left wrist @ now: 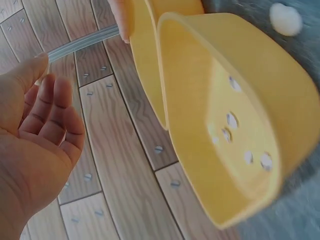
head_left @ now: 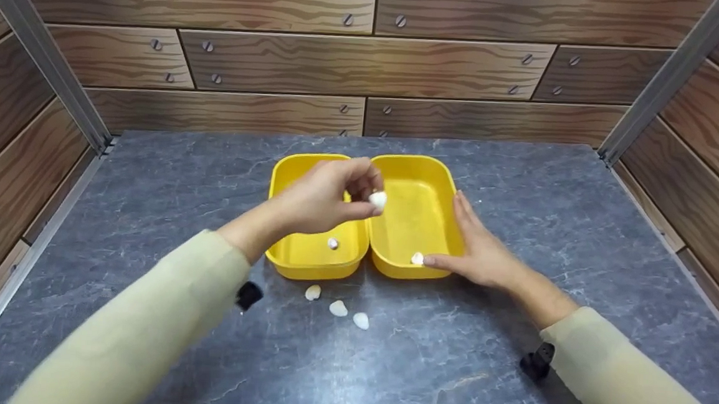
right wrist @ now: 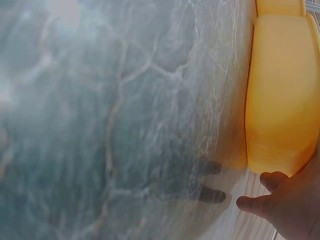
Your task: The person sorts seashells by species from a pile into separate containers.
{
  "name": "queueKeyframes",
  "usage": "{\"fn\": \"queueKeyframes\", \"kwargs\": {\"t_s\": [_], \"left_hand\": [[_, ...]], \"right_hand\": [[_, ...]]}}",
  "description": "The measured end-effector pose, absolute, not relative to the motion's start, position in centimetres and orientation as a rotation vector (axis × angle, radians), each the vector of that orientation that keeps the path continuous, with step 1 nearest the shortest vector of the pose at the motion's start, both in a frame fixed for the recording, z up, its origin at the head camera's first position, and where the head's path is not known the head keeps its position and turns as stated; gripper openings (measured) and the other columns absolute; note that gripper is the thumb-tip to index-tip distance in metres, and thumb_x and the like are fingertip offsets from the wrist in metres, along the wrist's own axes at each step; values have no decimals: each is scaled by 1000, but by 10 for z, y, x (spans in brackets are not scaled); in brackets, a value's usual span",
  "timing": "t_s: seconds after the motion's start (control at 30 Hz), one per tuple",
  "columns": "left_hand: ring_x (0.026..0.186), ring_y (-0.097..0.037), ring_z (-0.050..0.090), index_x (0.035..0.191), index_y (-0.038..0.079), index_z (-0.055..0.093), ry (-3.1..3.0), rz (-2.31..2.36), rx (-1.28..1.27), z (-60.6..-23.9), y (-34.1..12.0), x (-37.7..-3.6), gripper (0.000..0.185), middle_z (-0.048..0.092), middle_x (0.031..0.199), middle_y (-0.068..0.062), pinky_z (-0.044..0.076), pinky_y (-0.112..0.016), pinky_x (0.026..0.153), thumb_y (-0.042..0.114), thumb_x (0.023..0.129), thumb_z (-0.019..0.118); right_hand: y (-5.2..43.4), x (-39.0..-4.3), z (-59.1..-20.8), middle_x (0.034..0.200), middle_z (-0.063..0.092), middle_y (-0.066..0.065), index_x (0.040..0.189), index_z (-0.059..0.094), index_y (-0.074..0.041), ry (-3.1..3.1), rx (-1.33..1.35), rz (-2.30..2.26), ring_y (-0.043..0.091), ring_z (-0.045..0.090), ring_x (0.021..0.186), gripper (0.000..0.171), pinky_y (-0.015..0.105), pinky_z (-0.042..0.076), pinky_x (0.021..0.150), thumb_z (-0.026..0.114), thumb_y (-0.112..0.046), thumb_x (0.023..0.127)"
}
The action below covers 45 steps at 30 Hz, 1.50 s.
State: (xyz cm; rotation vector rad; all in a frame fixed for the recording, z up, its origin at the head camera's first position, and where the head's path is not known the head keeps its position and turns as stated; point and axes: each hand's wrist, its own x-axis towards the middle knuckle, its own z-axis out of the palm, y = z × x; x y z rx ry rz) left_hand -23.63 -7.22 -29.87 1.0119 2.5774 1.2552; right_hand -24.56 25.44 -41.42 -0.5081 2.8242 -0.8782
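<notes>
My left hand [head_left: 328, 197] pinches a small white seashell [head_left: 378, 200] between thumb and fingertips, over the place where two yellow plastic boxes meet. In the left wrist view, my left hand's [left wrist: 42, 122] fingers mostly hide that shell. The left box [head_left: 314, 273] holds several shells [left wrist: 231, 120]. Inside the right box [head_left: 414, 168], one shell [head_left: 417, 258] lies at the near right corner. My right hand [head_left: 484, 253] rests at this box's right side, fingers extended along the outer wall and thumb across the near corner close to the shell.
Three white shells lie on the grey marbled tabletop [head_left: 450, 357] in front of the boxes, among them one shell [head_left: 338, 308]. Wood-patterned panels [head_left: 368, 65] wall in the back and both sides, with metal posts [head_left: 667, 77] at the corners.
</notes>
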Motion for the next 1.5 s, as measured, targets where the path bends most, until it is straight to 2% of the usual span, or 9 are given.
{"fn": "queueKeyframes", "kwargs": {"t_s": [0.23, 0.47, 0.63, 0.97, 1.2, 1.5], "left_hand": [[86, -18, 61, 112, 12, 66, 2554, 1349, 937, -317, -50, -262, 18, 65, 96, -3, 53, -28, 74, 16, 100, 78], [82, -16, 59, 113, 8, 68, 2566, 1386, 852, -339, -39, -283, 19, 66, 94, -3, 50, -25, 72, 15, 99, 78], [81, -16, 58, 113, 9, 68, 2575, 1372, 773, -352, -33, -291, 18, 65, 93, -4, 50, -25, 70, 15, 100, 78], [80, -15, 58, 113, 11, 67, 2602, 1258, 755, -368, -11, -296, 17, 65, 92, -3, 50, -25, 70, 15, 101, 76], [84, -16, 58, 116, 14, 66, 2634, 1162, 757, -371, -2, -294, 17, 63, 94, -2, 50, -26, 73, 15, 101, 75], [93, -18, 61, 132, 11, 66, 2708, 1099, 777, -373, 2, -293, 29, 67, 105, -1, 54, -29, 84, 21, 105, 70]], "right_hand": [[253, -245, -414, 176, -15, 9, 170, -8, -10, 2819, -493, -878, 50, 11, 158, 132, 66, 14, 124, 81, -62, 88], [255, -244, -413, 176, -12, 14, 169, -7, -6, 2825, -507, -889, 48, 7, 160, 130, 65, 11, 126, 80, -60, 89], [254, -245, -412, 176, -13, 12, 170, -8, -8, 2824, -501, -873, 46, 7, 160, 130, 64, 12, 126, 80, -60, 89], [255, -245, -414, 176, -13, 14, 169, -8, -7, 2836, -517, -865, 50, 10, 158, 129, 66, 14, 125, 80, -58, 90], [255, -245, -414, 176, -14, 11, 170, -7, -9, 2826, -498, -878, 47, 7, 160, 130, 66, 13, 125, 80, -59, 89], [256, -245, -414, 177, -15, 8, 170, -10, -12, 2815, -488, -883, 48, 10, 159, 130, 66, 14, 125, 80, -60, 89]]}}
